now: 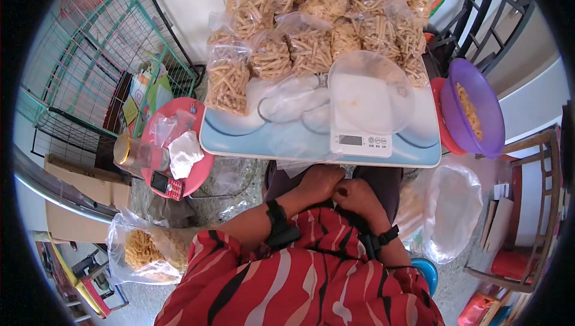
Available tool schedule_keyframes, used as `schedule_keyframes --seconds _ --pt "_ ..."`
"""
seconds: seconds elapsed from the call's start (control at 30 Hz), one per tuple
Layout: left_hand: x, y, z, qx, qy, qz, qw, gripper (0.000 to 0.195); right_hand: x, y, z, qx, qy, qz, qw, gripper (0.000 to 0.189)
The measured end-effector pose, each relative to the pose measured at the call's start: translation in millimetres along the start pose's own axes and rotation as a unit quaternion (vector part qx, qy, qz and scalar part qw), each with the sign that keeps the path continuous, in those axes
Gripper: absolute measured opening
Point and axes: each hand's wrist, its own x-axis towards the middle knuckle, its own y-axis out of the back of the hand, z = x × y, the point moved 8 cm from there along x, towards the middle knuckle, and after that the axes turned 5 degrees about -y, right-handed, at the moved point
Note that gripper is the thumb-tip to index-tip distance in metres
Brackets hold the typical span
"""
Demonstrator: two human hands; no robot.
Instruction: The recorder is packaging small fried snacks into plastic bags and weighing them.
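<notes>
My left hand (320, 184) and my right hand (356, 195) meet in my lap, just below the table's near edge; which fingers are closed, and on what, cannot be made out. Clear plastic bags (292, 139) lie flat on the blue-and-white table (242, 143), and one hangs over its edge beside my left hand. A white digital kitchen scale (361, 144) with a clear round plastic bowl (404, 101) on it stands right of the bags. Behind them are piled several clear bags of fried snack sticks (227, 81).
At left, a pink round stool (197, 175) holds a glass jar (146, 153), crumpled white tissue (185, 153) and a mobile phone (166, 185). A purple basin (487, 101) with snack pieces stands right. Large plastic bags (148, 254), (453, 213) flank me. Wire racks (130, 34) stand far left.
</notes>
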Motion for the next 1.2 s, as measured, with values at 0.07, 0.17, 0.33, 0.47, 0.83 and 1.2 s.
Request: schedule_keyframes --seconds 0.07,0.17,0.33,0.47,0.83,1.2 --pt "-2 4 1 -0.009 -0.011 0.014 1.000 0.025 0 2 -2 0.012 -0.018 -0.024 0.999 0.021" --pt "1 6 -1 -0.064 0.017 -0.027 0.997 0.022 -1 -4 12 0.060 -0.058 -0.045 0.996 0.024" --pt "-14 44 14 -0.117 -0.001 0.020 0.993 0.020 1 -1 1 0.064 -0.037 -0.031 0.997 0.026" --pt "-39 98 56 -0.199 -0.048 -0.132 0.970 0.020 4 -9 2 0.061 -0.005 -0.049 0.997 0.026" --pt "-34 213 35 0.106 0.028 0.137 0.985 0.027 2 -9 1 0.077 -0.022 -0.057 0.995 0.025" --pt "-25 221 -13 0.059 0.119 0.285 0.949 0.008 1 -11 3 0.069 -0.029 -0.071 0.995 0.029"
